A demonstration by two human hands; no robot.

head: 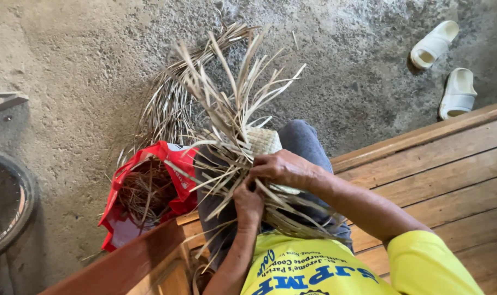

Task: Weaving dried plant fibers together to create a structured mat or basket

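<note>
Dry matt straw weave (262,141), rough concrete floor (84,65)

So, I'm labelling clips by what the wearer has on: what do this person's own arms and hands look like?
Both arms are bare from the short sleeves down. The sleeves belong to a yellow T-shirt with blue printed lettering on the chest. The left hand and right hand wear no gloves; no ring, watch or bracelet shows on either.

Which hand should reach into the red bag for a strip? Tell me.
Probably left. The left hand grips the weave on the side nearer the bag; the right hand would have to cross over it.
</note>
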